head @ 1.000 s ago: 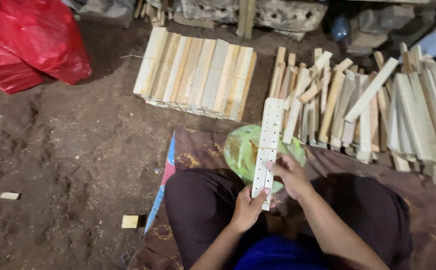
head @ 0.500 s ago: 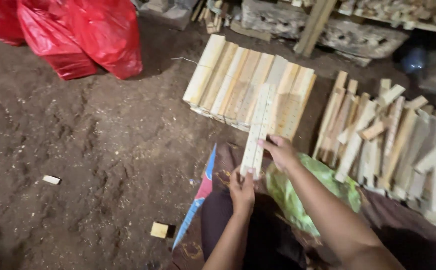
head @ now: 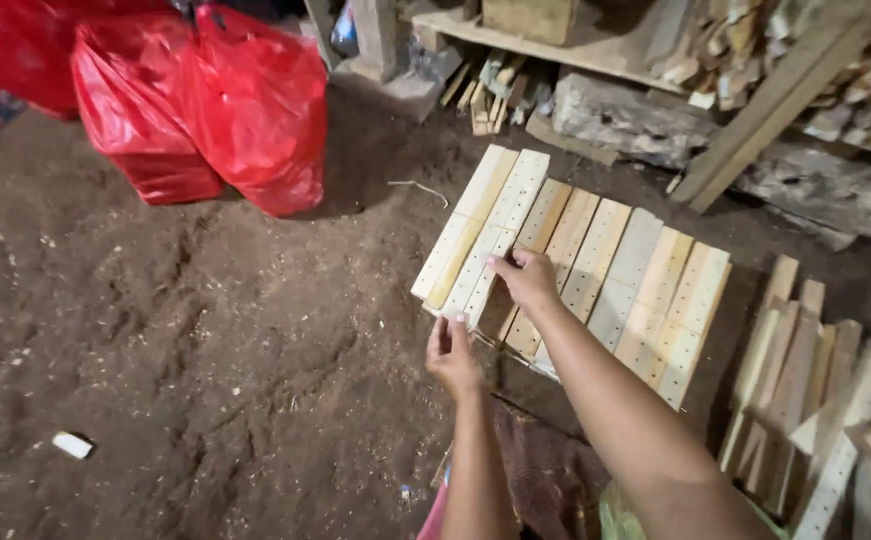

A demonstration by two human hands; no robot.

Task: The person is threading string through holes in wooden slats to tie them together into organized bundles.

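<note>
dirt floor (head: 206,350) open left; hands grip slat (head: 481,280)

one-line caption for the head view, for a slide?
Both hands, left hand and right hand, hold a perforated wooden slat against a row of slats.

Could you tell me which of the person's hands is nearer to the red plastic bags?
Left. The left hand is at the near end of the drilled wooden slat, on the side toward the red plastic bags; the right hand grips it farther right.
</note>
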